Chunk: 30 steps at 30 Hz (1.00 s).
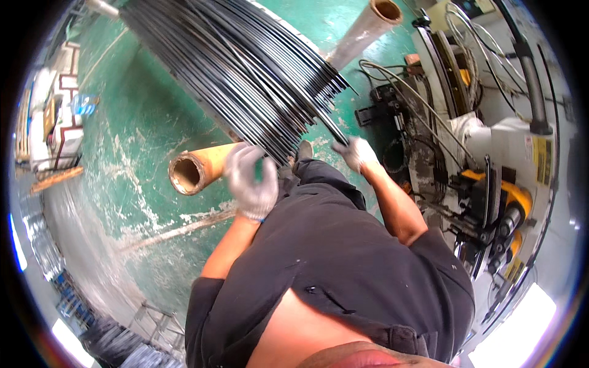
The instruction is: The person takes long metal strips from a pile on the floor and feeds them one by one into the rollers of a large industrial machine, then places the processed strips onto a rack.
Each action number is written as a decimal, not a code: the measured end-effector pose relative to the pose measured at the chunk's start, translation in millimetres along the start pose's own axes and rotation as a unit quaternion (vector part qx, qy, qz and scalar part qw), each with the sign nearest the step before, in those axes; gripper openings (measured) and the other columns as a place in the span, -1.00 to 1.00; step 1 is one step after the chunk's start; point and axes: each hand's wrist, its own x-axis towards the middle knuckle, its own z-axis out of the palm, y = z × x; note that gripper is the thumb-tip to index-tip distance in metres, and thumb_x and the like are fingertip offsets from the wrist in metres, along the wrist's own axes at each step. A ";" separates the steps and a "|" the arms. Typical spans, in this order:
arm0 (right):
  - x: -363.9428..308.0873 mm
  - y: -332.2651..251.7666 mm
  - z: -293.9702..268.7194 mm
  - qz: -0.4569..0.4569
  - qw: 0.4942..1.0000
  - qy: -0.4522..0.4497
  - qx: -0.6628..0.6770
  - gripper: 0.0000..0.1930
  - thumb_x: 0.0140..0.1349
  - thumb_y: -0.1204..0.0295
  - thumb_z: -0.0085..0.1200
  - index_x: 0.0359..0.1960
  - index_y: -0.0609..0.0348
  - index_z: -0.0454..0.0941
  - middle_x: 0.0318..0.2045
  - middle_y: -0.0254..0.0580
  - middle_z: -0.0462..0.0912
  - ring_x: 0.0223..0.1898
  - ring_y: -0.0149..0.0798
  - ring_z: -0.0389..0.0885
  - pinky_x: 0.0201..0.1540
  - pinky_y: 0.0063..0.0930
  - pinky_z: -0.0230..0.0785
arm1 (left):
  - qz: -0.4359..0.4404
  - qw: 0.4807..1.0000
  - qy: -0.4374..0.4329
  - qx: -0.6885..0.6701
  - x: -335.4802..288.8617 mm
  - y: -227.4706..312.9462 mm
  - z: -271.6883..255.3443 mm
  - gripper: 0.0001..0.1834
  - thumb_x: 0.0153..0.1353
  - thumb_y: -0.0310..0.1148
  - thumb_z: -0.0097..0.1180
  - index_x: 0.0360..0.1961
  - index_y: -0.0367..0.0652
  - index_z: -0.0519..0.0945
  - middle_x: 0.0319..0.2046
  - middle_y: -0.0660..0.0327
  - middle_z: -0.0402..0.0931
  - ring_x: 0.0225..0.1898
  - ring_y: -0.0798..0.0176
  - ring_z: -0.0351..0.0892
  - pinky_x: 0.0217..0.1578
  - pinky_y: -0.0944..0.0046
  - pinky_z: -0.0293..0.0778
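Observation:
A wide layer of long, thin black rods (227,73) stretches from the far left to just before my body, their near ends uneven. My right hand (356,154), in a whitish work glove, is closed around the near end of a few black rods (331,127) at the right side of the layer. How many it grips is hard to make out. Gloved the same way, my left hand (250,183) is raised beside the left rod ends, its thumb and fingers apart and nothing between them.
A brown cardboard tube (211,165) stands left of the rods, and a plastic-wrapped tube (362,40) beyond them. Machinery with yellow parts (515,199) and loose cables (423,104) lines the right. Boxes (64,132) are stacked at the left on the scuffed green floor (138,147).

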 end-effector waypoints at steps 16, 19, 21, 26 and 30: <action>-341.7 252.2 158.3 0.190 0.896 0.379 -0.131 -0.84 -0.08 0.41 0.27 -0.48 0.03 0.51 -0.52 -0.11 0.63 -0.39 0.07 0.65 -0.26 -0.04 0.49 | -0.615 0.467 -0.140 -0.620 10.8 -51.7 200.5 -0.87 0.47 -0.49 -0.01 -0.23 -0.36 0.47 -0.37 0.04 0.48 -0.34 0.02 0.53 -0.21 0.03 0.60; -363.0 319.8 178.5 0.210 0.887 0.399 -0.102 -0.85 -0.05 0.51 0.18 -0.45 0.09 0.45 -0.45 0.00 0.58 -0.31 0.16 0.60 -0.21 0.01 0.44 | -0.627 0.462 -0.176 -0.602 -0.2 35.8 182.8 -0.90 0.44 -0.56 0.02 -0.22 -0.43 0.51 -0.34 0.05 0.47 -0.27 0.07 0.50 -0.03 -0.06 0.55; -377.1 369.9 185.0 0.270 0.880 0.382 -0.079 -0.82 -0.02 0.60 0.09 -0.33 0.14 0.51 -0.30 0.06 0.60 -0.17 0.20 0.57 -0.09 0.03 0.42 | -0.567 0.442 -0.231 -0.655 1.7 66.3 191.5 -0.87 0.41 -0.51 0.13 -0.25 -0.40 0.53 -0.33 0.04 0.44 -0.26 0.07 0.46 0.02 -0.02 0.50; -401.5 482.4 186.1 0.556 0.612 0.562 0.010 -0.59 0.29 0.44 0.06 0.16 0.33 0.53 0.10 0.24 0.64 0.26 0.17 0.51 0.34 -0.08 0.32 | -0.417 0.534 -0.279 -0.681 72.7 198.8 192.8 -0.90 0.49 -0.49 0.03 -0.04 -0.24 0.52 -0.24 0.15 0.51 -0.27 0.20 0.47 0.01 0.09 0.50; -364.2 455.7 117.8 -0.056 0.170 0.575 0.798 -0.54 0.35 0.42 0.14 0.20 0.49 0.45 0.15 0.25 0.63 0.16 0.05 0.64 0.32 -0.11 0.41 | -0.330 0.547 -0.377 -0.671 44.5 295.9 244.9 -0.84 0.45 -0.52 0.10 0.01 -0.22 0.52 -0.17 0.12 0.55 -0.24 0.17 0.54 0.10 0.02 0.49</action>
